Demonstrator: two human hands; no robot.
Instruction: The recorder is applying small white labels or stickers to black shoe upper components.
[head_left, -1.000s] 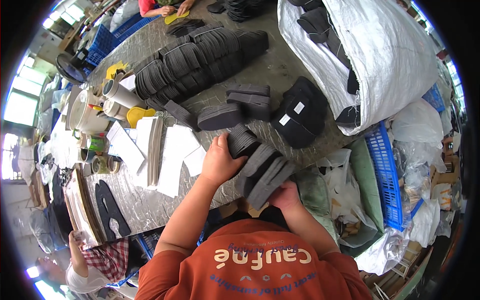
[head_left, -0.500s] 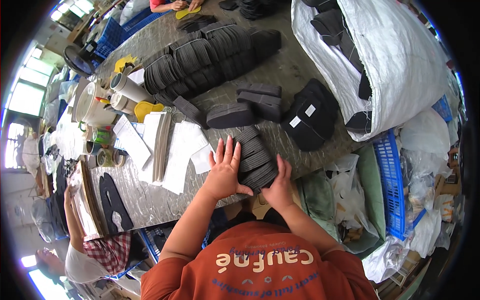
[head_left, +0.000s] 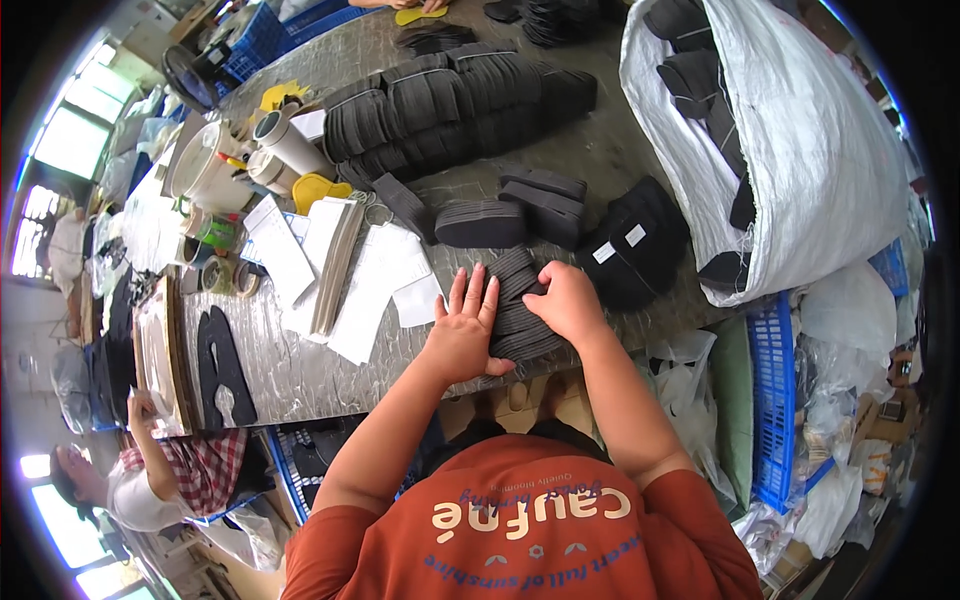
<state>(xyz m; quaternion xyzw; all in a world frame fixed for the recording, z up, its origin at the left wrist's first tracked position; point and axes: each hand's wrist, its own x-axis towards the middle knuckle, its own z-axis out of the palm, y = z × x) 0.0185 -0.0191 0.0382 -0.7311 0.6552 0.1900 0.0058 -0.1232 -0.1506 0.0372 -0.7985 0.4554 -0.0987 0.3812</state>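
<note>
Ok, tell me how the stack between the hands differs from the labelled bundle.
The stack sits between left hand and right hand, the black bundle farther right. The stack shows many thin edges; the bundle shows broad faces with two white labels. Both are dark, on the table.

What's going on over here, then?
A person is handling a stack of thin dark pieces near the edge of the table: the left hand lies spread along its left side, the right hand curls at its upper right. More dark stacks sit just beyond, and an open white sack lies to the right.
</note>
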